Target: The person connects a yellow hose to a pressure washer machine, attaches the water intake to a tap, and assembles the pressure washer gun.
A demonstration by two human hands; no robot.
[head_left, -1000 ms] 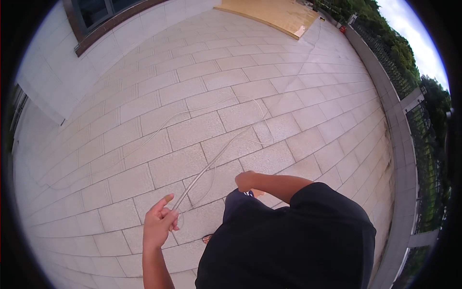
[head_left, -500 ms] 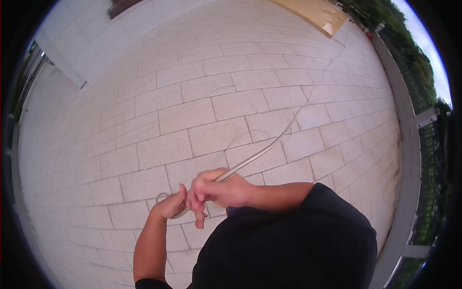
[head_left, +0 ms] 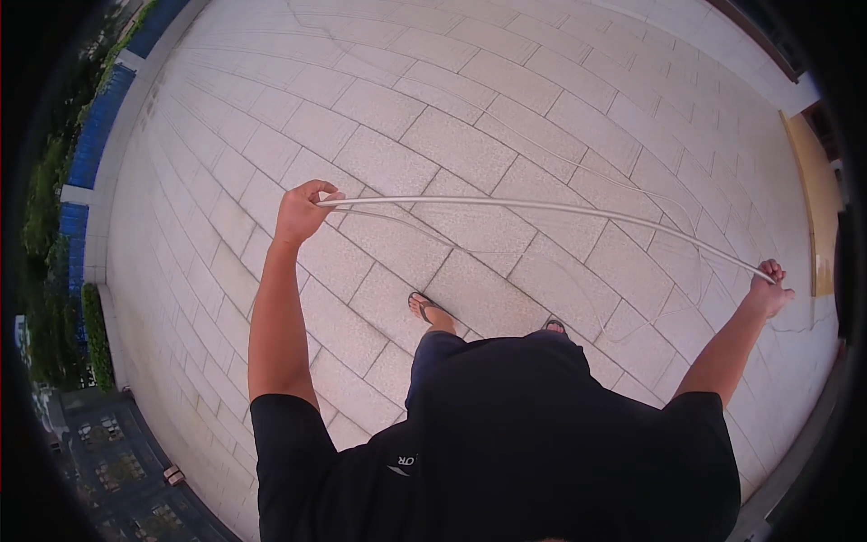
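Note:
My left hand (head_left: 302,208) is closed on a pale grey flexible cable (head_left: 506,203) at the left of the picture. At the far right, my right hand (head_left: 768,291) grips the same cable, which spans the space between them in a gentle curve. A thinner strand (head_left: 397,220) hangs from beside my left hand toward the paving (head_left: 352,135), where loose thin lines lie in loops. Below the cable show my sandalled feet (head_left: 429,312) and my dark shirt.
A wooden platform or board (head_left: 804,181) stands at the right, beside a pale building wall (head_left: 768,68). Along the left run a low ledge with blue panels (head_left: 99,126), greenery (head_left: 50,271) and a dark patterned gate or fence (head_left: 113,461) at lower left.
My hands have moved from close together to wide apart, stretching the cable between them. The view has turned, bringing the blue panels to the left and the wooden platform to the right.

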